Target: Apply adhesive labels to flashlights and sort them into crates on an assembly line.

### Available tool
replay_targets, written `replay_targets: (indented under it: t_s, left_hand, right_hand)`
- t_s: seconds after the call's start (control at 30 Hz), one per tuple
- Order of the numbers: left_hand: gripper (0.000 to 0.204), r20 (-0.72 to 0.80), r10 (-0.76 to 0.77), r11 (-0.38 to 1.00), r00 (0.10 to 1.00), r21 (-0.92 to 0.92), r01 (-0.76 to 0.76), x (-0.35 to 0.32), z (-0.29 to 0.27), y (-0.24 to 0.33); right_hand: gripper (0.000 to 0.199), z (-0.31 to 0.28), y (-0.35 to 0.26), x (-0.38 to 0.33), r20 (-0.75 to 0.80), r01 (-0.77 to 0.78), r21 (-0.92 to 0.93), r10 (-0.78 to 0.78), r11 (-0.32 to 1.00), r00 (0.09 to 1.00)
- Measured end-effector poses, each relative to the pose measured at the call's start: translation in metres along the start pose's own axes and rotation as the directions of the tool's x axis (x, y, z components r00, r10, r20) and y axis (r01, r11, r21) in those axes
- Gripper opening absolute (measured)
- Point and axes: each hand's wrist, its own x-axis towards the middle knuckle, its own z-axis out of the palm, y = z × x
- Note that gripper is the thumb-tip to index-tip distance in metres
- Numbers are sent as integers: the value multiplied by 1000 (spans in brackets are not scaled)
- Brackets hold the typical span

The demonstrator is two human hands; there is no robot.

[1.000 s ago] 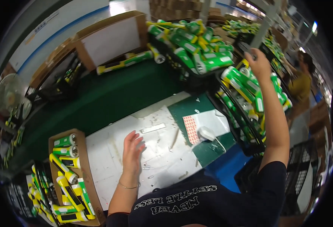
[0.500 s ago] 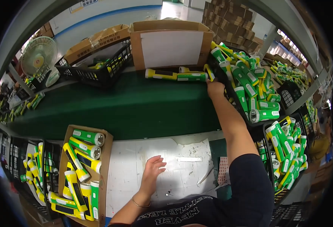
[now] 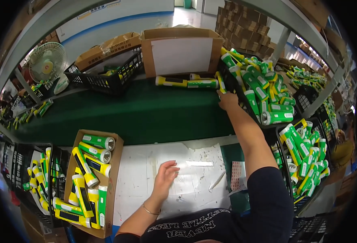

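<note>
- Green felt (image 3: pixel 146 113) covers the far half of the workbench across the middle of the frame, and a scuffed white work mat (image 3: pixel 186 178) covers the near half at lower centre.
- Since half a second ago the right hand (image 3: pixel 227 101) has barely moved: it stays stretched to the right of centre, at the edge of a black crate (image 3: pixel 267 121) heaped with green-and-yellow flashlights (image 3: pixel 259 89). Its fingers curl against one flashlight (image 3: pixel 220 83) at the crate's corner; whether they grip it I cannot tell.
- A second ago that arm was raised toward the upper right, so it has come down to the pile, which suggests a flashlight is being picked.
- The left hand (image 3: pixel 164 176) stays on the white mat, fingers loosely spread, holding nothing.
- Two more flashlights (image 3: pixel 186 83) lie end to end on the felt, just left of the right hand.
- A white pen-like tool (image 3: pixel 217 181) and a sheet of small red labels (image 3: pixel 238 181) lie to the right of the mat.
- At lower left, an open cardboard box (image 3: pixel 115 162) holds finished flashlights laid side by side.
- At upper centre stands a brown carton (image 3: pixel 180 34) with a blank white panel; left of it are a black basket (image 3: pixel 105 81) and a desk fan (image 3: pixel 47 62).
- A second crate of flashlights (image 3: pixel 304 158) fills the lower right.
</note>
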Motion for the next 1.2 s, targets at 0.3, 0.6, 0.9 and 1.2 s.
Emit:
replay_targets:
  t_s: [0.3, 0.6, 0.9, 1.2]
  left_hand:
    - [43, -30, -86, 996, 996, -14, 85, -1, -2, 4]
    - [65, 65, 431, 497, 900, 815, -297, 3, 17, 23]
    - [47, 151, 178, 842, 972, 487, -230, -18, 23, 20]
    - [35, 150, -370, 881, 917, -258, 398, -12, 26, 11]
  right_hand:
    - [46, -3, -33, -15, -155, 135, 73, -122, 988, 980]
    - [51, -80, -52, -208, -101, 365, 877, -623, 313, 776]
    - [31, -41, -68, -302, 107, -299, 941, -699, -158, 707]
    - [29, 24, -55, -330, 145, -332, 816, -389, -473, 910]
